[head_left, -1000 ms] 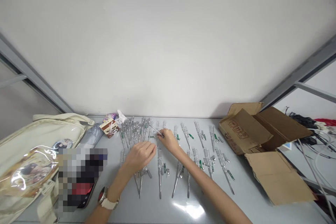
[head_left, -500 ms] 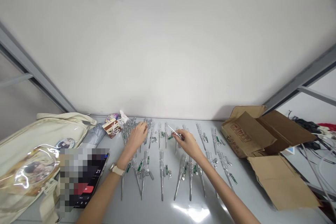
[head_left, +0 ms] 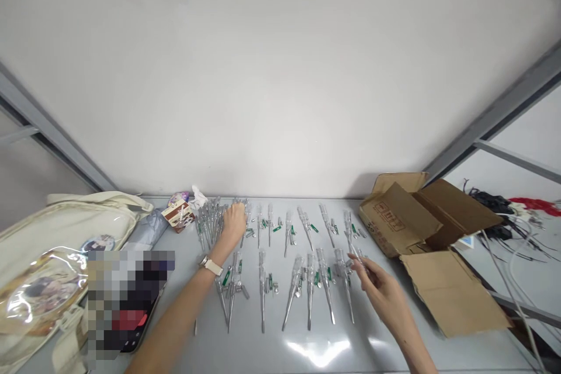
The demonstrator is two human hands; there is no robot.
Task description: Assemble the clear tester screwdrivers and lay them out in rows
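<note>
Several clear-handled tester screwdrivers (head_left: 308, 286) lie in two rows on a grey table (head_left: 272, 345), with small green and metal parts beside them. A dense heap of the same screwdrivers (head_left: 209, 219) sits at the back left. My left hand (head_left: 234, 223) rests on that heap, fingers curled over the tools; a watch is on its wrist. My right hand (head_left: 381, 289) hovers over the right end of the near row, fingers pinched round a thin clear screwdriver (head_left: 360, 257).
An open cardboard box (head_left: 421, 225) with flaps spread stands at the right. A cream bag (head_left: 52, 251) and a phone (head_left: 131, 310) lie at the left, small packets (head_left: 179, 212) at the back. Cables (head_left: 512, 234) lie at far right.
My right hand has moved from the back row to the right end of the near row. My left hand stayed on the heap at the back left.
</note>
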